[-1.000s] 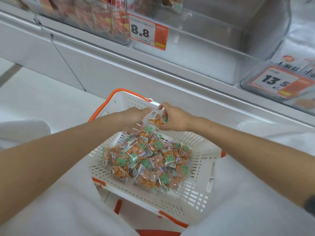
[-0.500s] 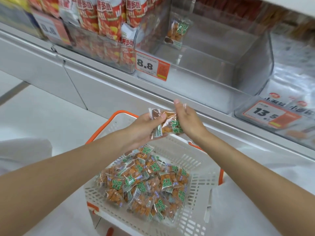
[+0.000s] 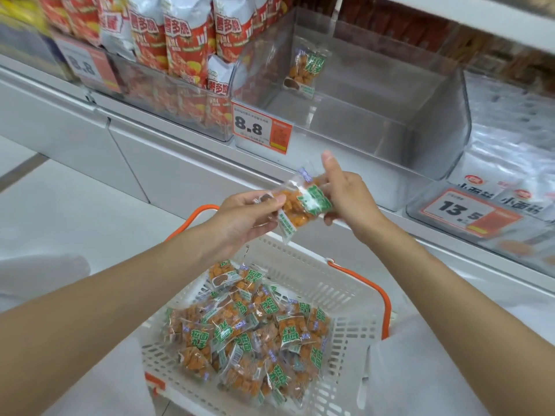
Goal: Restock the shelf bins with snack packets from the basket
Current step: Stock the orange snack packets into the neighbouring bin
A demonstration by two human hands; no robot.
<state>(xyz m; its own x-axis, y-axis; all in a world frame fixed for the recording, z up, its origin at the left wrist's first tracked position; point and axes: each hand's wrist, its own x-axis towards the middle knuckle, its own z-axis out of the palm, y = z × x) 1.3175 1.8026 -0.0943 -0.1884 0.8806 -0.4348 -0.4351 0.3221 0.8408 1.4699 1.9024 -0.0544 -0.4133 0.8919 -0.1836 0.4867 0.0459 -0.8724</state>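
I am pinching the clear, green-labelled snack packets (image 3: pixel 303 202) between left hand (image 3: pixel 240 217) and right hand (image 3: pixel 348 199), fingers (image 3: pixel 270 201) curled on both ends. I am aiming for the clear plastic shelf bin (image 3: pixel 435 121) at 12 o'clock and planning to clear its front wall before letting go. The white perforated basket (image 3: pixel 354 298) is sitting at 6 o'clock.

Both of the person's arms are bare along their whole visible length. The left forearm (image 3: pixel 105 301) and the right forearm (image 3: pixel 450 283) show only skin from the edge of the view to the wrist. The left hand (image 3: pixel 240 217) and right hand (image 3: pixel 348 199) are bare as well. The right thumbnail (image 3: pixel 329 159) is short and plain. Lower down, loose white fabric (image 3: pixel 435 370), apparently the person's clothing, lies in soft folds under the right forearm and shows again beside the left.
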